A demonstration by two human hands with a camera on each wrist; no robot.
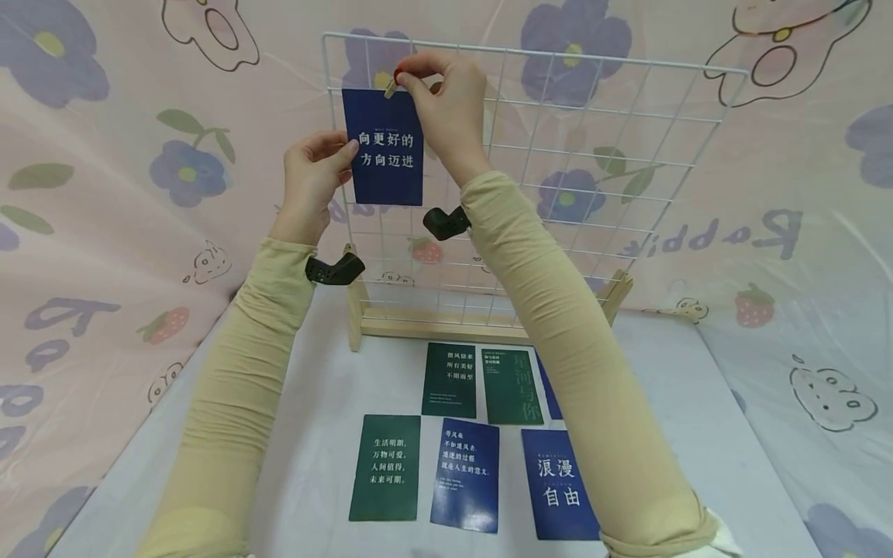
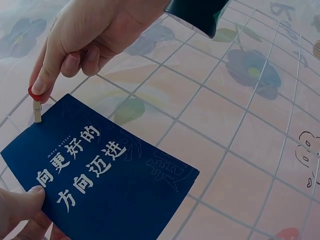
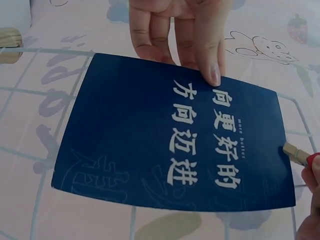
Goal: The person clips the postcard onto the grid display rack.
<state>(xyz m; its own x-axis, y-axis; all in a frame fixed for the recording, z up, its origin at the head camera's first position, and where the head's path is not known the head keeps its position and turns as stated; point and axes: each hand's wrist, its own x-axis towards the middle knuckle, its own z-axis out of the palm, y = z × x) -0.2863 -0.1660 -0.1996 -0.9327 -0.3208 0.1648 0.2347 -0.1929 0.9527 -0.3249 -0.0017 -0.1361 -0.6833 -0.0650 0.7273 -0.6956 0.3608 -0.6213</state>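
Note:
A dark blue card (image 1: 387, 182) with white Chinese lettering hangs upright against the upper left of a white wire grid (image 1: 593, 105). My left hand (image 1: 312, 174) pinches the card's left edge, its thumb (image 2: 22, 202) on the printed face. At the card's top edge sits a small wooden clothespin (image 3: 296, 153) with a red piece at its end. My right hand (image 1: 449, 101) pinches that clothespin between thumb and fingers. In the left wrist view the clothespin's tip meets the card's top edge; whether it also grips the grid wire I cannot tell.
The grid stands in a wooden base (image 1: 446, 332) on a white table (image 1: 307, 434). Several green and blue cards lie in front, among them a green card (image 1: 384, 467) and a blue card (image 1: 465, 475). My right forearm covers part of two blue cards. Patterned cloth (image 1: 802, 232) hangs behind.

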